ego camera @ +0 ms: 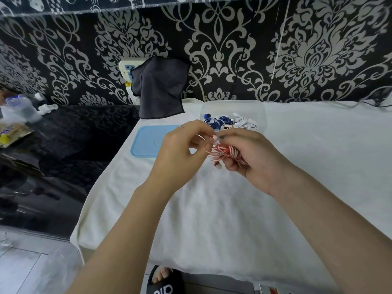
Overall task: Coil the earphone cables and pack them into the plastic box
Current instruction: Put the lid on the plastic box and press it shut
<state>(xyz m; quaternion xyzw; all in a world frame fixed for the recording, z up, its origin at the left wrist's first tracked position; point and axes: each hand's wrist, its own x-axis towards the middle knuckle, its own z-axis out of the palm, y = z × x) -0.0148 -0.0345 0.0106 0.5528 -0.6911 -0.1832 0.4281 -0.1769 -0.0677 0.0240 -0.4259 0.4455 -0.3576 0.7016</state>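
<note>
I see a soft, slightly fuzzy cream cloth [212, 209] spread over the work surface, with a glossy black table [63, 145] off to the left and a black wall with a pale curling leaf pattern [297, 49] at the far side. On the cloth, far from me, stands a clear plastic box [232, 107] with rounded corners; through its wall I make out bundles of blue and white cable [224, 122] lying inside. Left of the box lies a flat pale-blue lid [148, 143], a rounded rectangle with a raised rim. A dark grey cloth [159, 88] hangs limp against the wall at the far left edge of the cream cloth, half covering a white power strip [125, 68].

The red-and-white earphone cable [227, 152] is held in the air above the cloth, just nearer to me than the box. It is thin and candy-striped, mostly wound into a tight bunch of loops, with one loose loop curving out on its left side and a small bud hanging below.

My right hand [254, 160] is curled around the bunch, fingers wrapped under it and thumb over the top. My left hand [182, 149] has fingers bent inward, fingertips pinching the loose end of the same cable beside the right thumb. Both forearms reach in from the near edge, wrists angled toward each other.
</note>
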